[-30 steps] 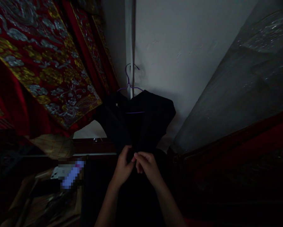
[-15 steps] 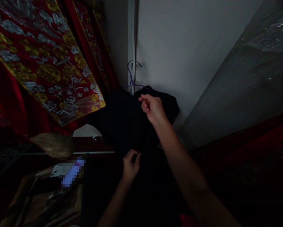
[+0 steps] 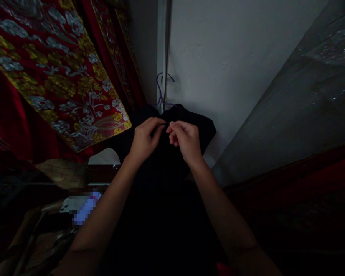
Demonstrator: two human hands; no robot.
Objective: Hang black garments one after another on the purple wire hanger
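Observation:
A black garment (image 3: pixel 199 119), perhaps a shirt, hangs on a thin purple hanger (image 3: pixel 160 90) by the wall. My left hand (image 3: pixel 143 138) is at the upper front of the garment, just below the neck opening, with thumb and forefinger brought together. Close beside it, my right hand (image 3: pixel 188 140) is closed in a pinch, its other fingers curled in. The two sets of fingertips almost meet. Whatever lies between them is too dark and small to make out.
Red cloth with gold and silver embroidery (image 3: pixel 63 88) hangs at the left. A pale wall (image 3: pixel 212 57) stands behind the garment, and translucent plastic sheeting (image 3: pixel 290 99) covers the right side. At lower left, a phone (image 3: pixel 67 205) lies beside a blurred-out bluish patch.
My left hand has risen from the lower front of the garment to near the neck, beside my right hand. My right hand has shifted slightly, staying close to the neck opening.

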